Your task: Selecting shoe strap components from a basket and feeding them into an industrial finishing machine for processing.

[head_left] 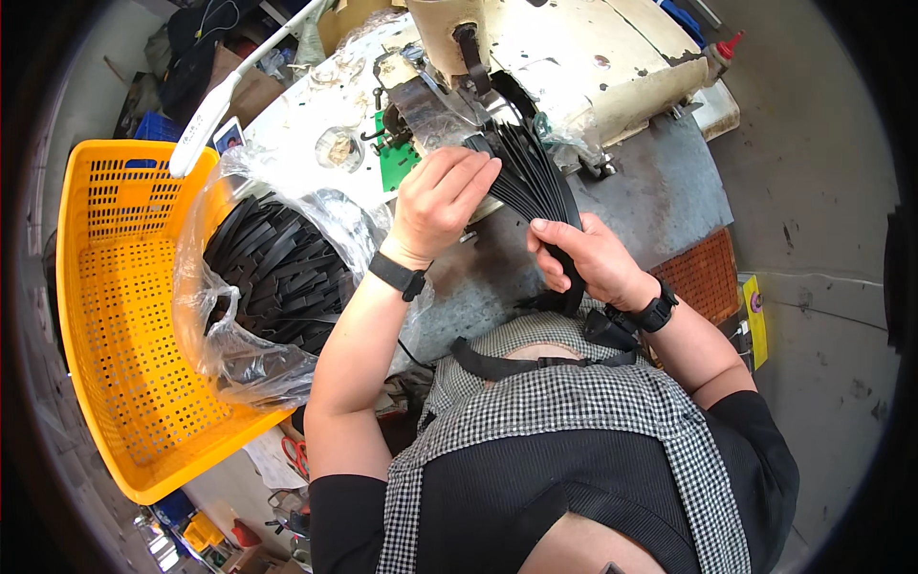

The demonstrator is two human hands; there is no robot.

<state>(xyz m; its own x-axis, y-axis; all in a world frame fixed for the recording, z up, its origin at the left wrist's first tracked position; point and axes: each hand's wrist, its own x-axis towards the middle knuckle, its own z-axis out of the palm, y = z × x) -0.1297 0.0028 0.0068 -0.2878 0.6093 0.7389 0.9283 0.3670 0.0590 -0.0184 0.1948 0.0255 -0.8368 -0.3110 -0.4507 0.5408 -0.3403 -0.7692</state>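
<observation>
A fanned bundle of long, flat black strips (529,177) runs from under the sewing machine head (448,29) down toward my lap. My right hand (595,260) is closed round its lower part, thumb on top. At the bundle's upper left edge, close to the machine's working area, my left hand (442,203) is closed with its fingers pinched together. The fingertips touch the strips, but what they pinch is hidden. More black strips (277,268) lie heaped in a clear plastic bag (253,359) to the left.
The bag leans over a yellow perforated crate (105,354). A white lamp arm (206,124) reaches across the table's far left. Beside the machine sits a green plate (394,165). The worn metal tabletop (660,182) spreads to the right, with a brown perforated panel (696,277) near its edge.
</observation>
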